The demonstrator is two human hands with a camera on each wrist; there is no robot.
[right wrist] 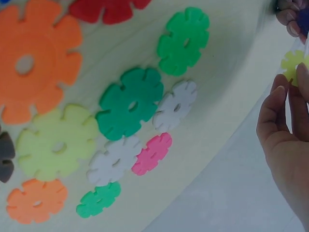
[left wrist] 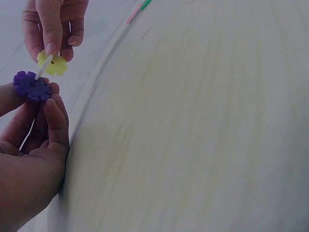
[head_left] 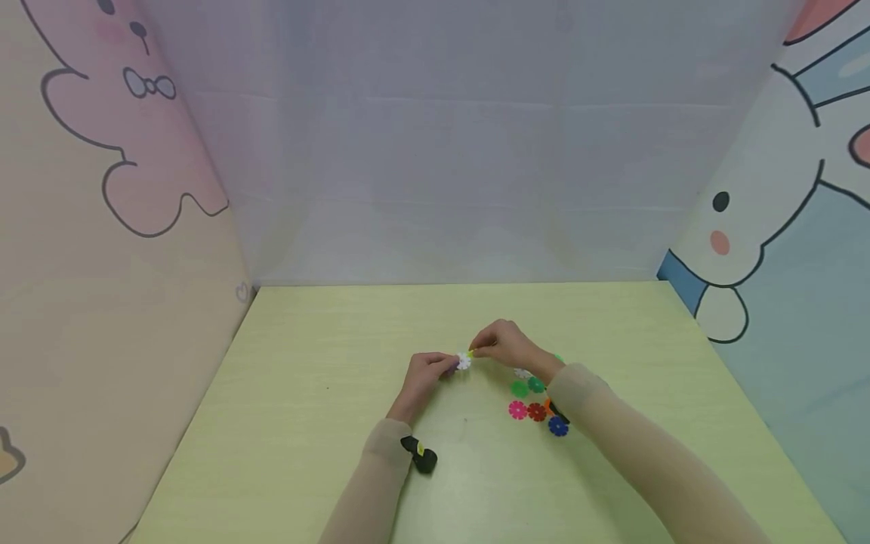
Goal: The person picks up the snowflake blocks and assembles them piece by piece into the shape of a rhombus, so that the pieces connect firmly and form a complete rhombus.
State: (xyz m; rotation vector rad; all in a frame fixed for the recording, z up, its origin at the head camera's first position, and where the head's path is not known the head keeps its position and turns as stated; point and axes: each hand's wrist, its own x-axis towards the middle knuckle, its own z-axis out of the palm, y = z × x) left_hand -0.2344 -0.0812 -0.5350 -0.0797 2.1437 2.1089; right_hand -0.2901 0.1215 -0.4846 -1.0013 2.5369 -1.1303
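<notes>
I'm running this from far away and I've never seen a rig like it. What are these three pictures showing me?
No machine here: these are a person's bare hands. The wide picture comes from a camera on the person's head, looking forward and down. The other two come from cameras worn on the left and right wrists.

On the pale table lie loose notched discs in several colours, among them a pink disc, a red disc and a blue disc.

The left hand holds a purple disc; the right hand pinches a yellow disc. A white disc sits between those two, edge-on in the left wrist view. I can't tell whether the three are interlocked.
</notes>
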